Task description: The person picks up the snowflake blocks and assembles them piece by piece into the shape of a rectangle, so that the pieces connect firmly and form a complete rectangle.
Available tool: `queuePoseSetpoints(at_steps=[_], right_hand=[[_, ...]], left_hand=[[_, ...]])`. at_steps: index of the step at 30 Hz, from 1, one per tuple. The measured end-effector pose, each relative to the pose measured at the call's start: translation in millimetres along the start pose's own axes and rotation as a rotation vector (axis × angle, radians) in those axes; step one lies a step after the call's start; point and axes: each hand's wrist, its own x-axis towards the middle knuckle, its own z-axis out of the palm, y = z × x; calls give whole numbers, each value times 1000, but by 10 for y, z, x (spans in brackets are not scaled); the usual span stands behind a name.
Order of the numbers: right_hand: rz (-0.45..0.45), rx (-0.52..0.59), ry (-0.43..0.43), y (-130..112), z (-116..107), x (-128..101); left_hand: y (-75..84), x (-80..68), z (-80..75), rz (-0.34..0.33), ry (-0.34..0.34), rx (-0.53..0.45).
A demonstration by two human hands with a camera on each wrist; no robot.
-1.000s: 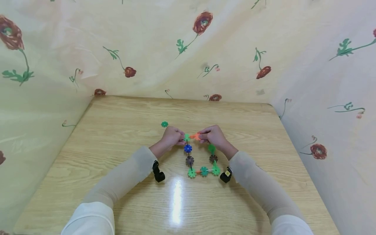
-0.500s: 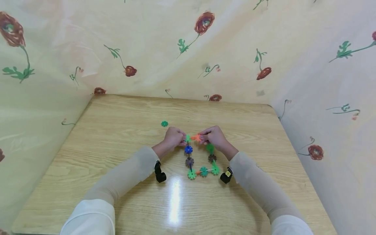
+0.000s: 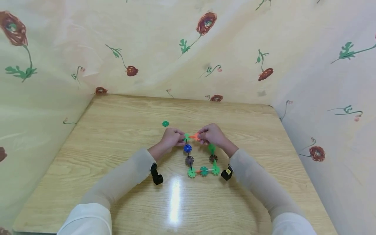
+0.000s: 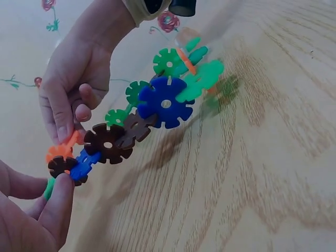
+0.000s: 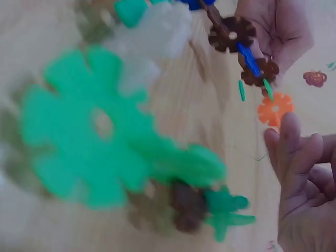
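The left hand (image 3: 172, 137) and right hand (image 3: 212, 134) pinch the far end of a ring of toy discs (image 3: 202, 160) lying on the surface (image 3: 117, 137). Fingers (image 4: 62, 113) grip an orange disc (image 3: 194, 136); knuckles hide the joint. One green disc (image 3: 165, 123) lies apart.

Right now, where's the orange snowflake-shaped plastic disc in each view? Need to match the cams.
Head: orange snowflake-shaped plastic disc sits at table centre, at the far end of the disc frame, between the two hands.
Left wrist: lower left, under the right hand, beside a brown disc.
Right wrist: right of centre, just above the right hand's fingers.
Shared landmark: the blue round notched plastic disc shows in the head and left wrist views; in the right wrist view only a blue edge at the top.
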Motion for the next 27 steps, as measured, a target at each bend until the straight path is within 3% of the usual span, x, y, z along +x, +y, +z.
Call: queuePoseSetpoints(at_steps=[4, 8, 12, 16, 21, 27], right_hand=[[-18, -192, -67, -130, -108, 96], [-68, -327, -82, -356, -127, 323], [-165, -436, -130, -599, 57, 624], [-268, -606, -233, -792, 360, 899], [-298, -741, -357, -854, 659, 1110], [-316, -921, -340, -836, 712, 1152]], left_hand=[[-24, -11, -35, -3, -16, -22], [-52, -24, -76, -18, -13, -31], [-78, -37, -89, -16, -12, -38], [-100, -58, -96, -5, -19, -41], [-136, -65, -87, -21, -29, -47], [-133, -45, -111, -14, -18, -52]])
